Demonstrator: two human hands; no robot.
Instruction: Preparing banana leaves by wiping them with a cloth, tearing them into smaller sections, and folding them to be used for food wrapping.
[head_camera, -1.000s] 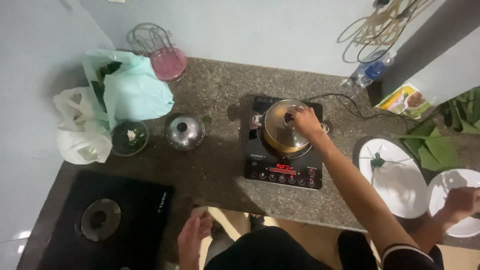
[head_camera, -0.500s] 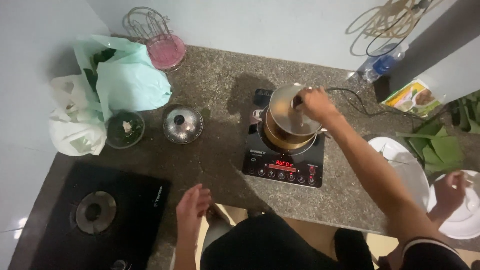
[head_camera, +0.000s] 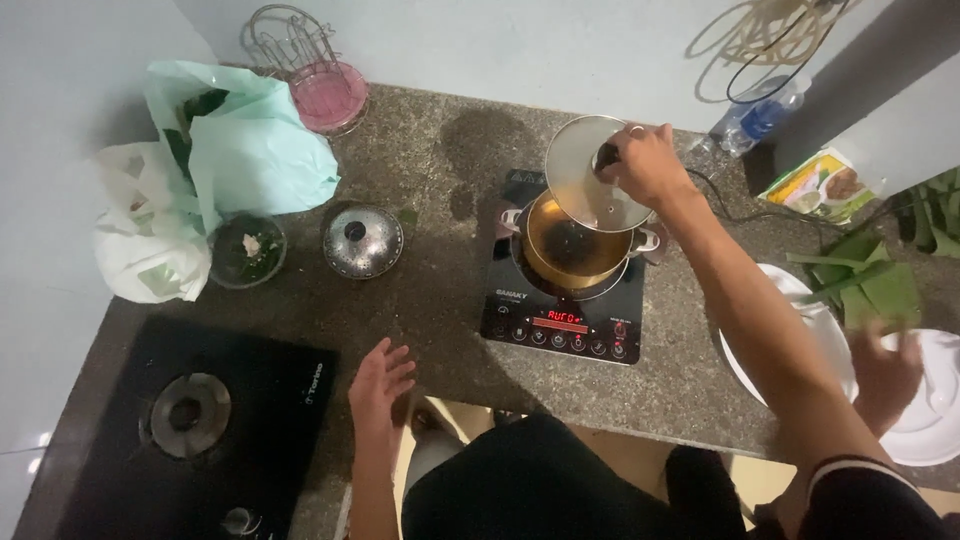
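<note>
My right hand (head_camera: 645, 165) grips the knob of a round glass pot lid (head_camera: 585, 175) and holds it tilted above a steel pot (head_camera: 570, 250). The pot stands open with dark liquid inside, on a black induction cooker (head_camera: 560, 320) whose red display is lit. My left hand (head_camera: 380, 385) hovers with fingers spread over the granite counter's front edge (head_camera: 450, 340), between the cooker and a black gas stove (head_camera: 190, 415). It holds nothing.
Left of the cooker stand a steel-lidded bowl (head_camera: 362, 240), a small bowl of greens (head_camera: 247, 250), a green bag (head_camera: 250, 150) and a white bag (head_camera: 140, 240). At the right lie white plates (head_camera: 790, 350), green leaves (head_camera: 870, 285) and another person's blurred hand (head_camera: 885, 370).
My right hand has lifted the lid off the pot and tilted it up and back. My left hand has risen to the counter's edge and spread its fingers.
</note>
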